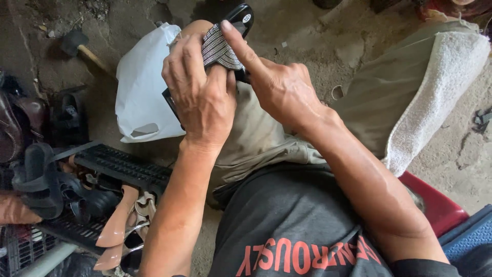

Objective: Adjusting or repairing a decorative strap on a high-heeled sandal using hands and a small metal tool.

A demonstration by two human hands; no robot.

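Left hand [202, 95]: closed around a black sandal [241, 18], fingers wrapped over its studded silver strap [219, 48], thumb side hidden behind the strap.
Right hand [279, 84]: index finger stretched out along the strap's far edge, tip pressed just above the left hand's knuckles; remaining fingers curled under the sandal, so hard to say how firmly closed (holding or merely bracing, cannot tell).
Sandal: held over the knee, between both hands; only the dark toe end beyond the fingertips and a sliver of sole below the left palm showing, the rest covered.
Behind the grip: white plastic bag [141, 87] on the dirt floor, partly masked by the left hand.
Farther beyond the bag: hammer [77, 43], handle half lost in shadow.
Right of the grip: pale towel [435, 87] draped over the other thigh.
Left and below the grip: black crate [120, 166] with a heap of dark shoes [38, 179] and tan high heels [118, 220], cut off by the frame edge, individual pairs hard to separate.
Lower right corner: red seat edge [435, 202], mostly hidden by the forearm.
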